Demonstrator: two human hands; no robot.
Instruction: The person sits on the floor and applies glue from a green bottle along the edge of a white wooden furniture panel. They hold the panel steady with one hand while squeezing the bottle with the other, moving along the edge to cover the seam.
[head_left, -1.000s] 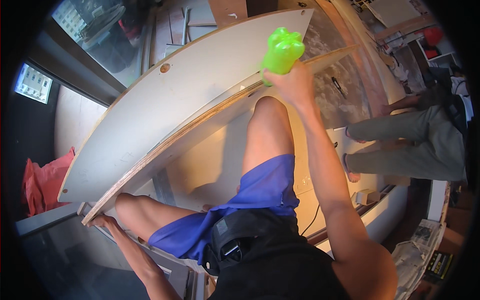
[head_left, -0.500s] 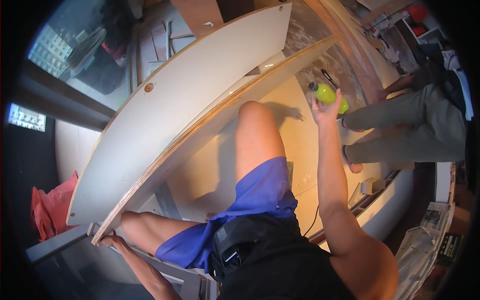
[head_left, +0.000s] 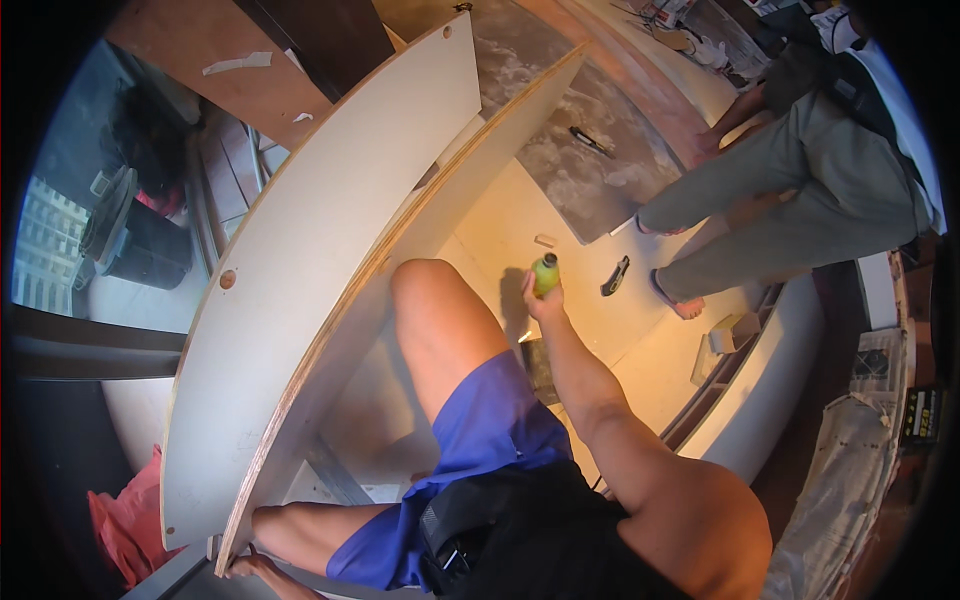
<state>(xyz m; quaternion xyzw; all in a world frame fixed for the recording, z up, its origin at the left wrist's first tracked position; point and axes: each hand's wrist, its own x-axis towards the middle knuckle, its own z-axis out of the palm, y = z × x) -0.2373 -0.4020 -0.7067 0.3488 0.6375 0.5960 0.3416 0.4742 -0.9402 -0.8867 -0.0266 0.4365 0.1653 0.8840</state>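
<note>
My right hand (head_left: 543, 298) is closed round a small yellow-green squeeze bottle (head_left: 546, 276) with a black cap, held over the pale floor beside my right knee. At the lower left, my left hand (head_left: 243, 565) grips the bottom end of a white-faced plywood panel (head_left: 300, 400), its fingers partly hidden by the board. This panel stands on edge against my legs. Just beyond it, a second white panel (head_left: 300, 230), with round holes near its edge, lies nearly parallel.
A person in grey-green trousers (head_left: 800, 170) stands barefoot at the right. Two utility knives, one black (head_left: 616, 276) and another (head_left: 591, 142) on a marbled sheet (head_left: 560, 180), lie there. A small block (head_left: 545, 240) rests near the bottle. A red bag (head_left: 128, 510) sits far left.
My right hand has lowered and drawn the bottle inward, turning it more upright. The view has shifted rightward, uncovering a utility knife on the floor. My left hand stays at the panel's end.
</note>
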